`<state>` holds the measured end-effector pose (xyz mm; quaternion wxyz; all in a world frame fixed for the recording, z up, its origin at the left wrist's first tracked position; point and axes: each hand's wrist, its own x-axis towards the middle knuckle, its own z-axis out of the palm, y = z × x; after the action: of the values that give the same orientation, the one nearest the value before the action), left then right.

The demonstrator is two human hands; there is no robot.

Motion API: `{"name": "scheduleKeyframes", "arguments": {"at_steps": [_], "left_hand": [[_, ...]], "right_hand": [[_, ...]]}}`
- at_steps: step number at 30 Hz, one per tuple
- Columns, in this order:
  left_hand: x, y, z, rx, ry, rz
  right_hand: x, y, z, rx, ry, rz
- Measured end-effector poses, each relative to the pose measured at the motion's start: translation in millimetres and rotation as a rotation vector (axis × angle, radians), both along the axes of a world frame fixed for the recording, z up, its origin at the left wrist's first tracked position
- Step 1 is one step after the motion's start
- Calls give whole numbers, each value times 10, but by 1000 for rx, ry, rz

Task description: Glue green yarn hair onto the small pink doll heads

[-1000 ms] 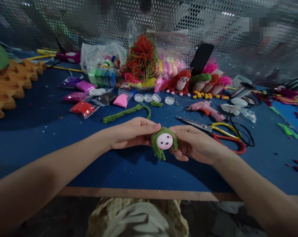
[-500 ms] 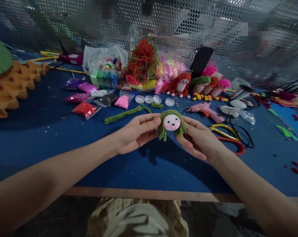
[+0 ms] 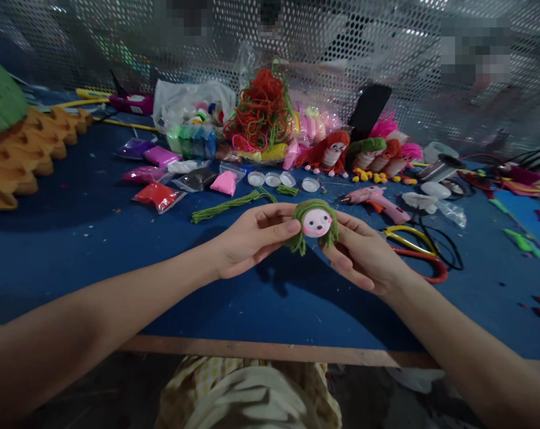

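Between my two hands, above the blue table, is a small doll head (image 3: pixel 317 224) with a pale round face, dark eyes, pink cheeks and green yarn hair. My left hand (image 3: pixel 256 238) grips it from the left, the thumb pressed on the hair beside the face. On the other side my right hand (image 3: pixel 363 250) pinches the hair, fingers bent around the edge. The back of the head is hidden. A bundle of green yarn (image 3: pixel 225 204) lies just behind my left hand. Beyond my right hand rests a pink glue gun (image 3: pixel 377 201).
Scissors (image 3: pixel 415 241) with yellow and red handles lie right of my right hand. Clay packets (image 3: pixel 158 196), bottle caps (image 3: pixel 310 185) and a tangled yarn pile (image 3: pixel 263 110) sit farther back. Finished dolls (image 3: pixel 335 152) stand near a black phone-like slab (image 3: pixel 371 110). An orange egg tray (image 3: pixel 37 149) is at left.
My left thumb has shifted right onto the hair at the face's edge, and the doll head has turned slightly. The whole view has drifted a little; both hands keep their hold.
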<state>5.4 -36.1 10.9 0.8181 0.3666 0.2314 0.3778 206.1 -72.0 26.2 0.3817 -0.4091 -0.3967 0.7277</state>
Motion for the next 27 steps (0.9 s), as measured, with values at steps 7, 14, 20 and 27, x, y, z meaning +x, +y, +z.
{"name": "scheduleKeyframes", "arguments": {"at_steps": [7, 14, 20, 27], "left_hand": [[6, -20, 40, 54, 60, 64], [29, -33, 55, 103, 59, 108], [37, -38, 46, 132, 40, 125], [39, -22, -13, 153, 31, 149]], "right_hand": [[-18, -17, 2, 4, 5, -7], [-33, -15, -12, 17, 16, 3], [-29, -18, -20, 8, 79, 10], [-71, -31, 4, 32, 78, -41]]}}
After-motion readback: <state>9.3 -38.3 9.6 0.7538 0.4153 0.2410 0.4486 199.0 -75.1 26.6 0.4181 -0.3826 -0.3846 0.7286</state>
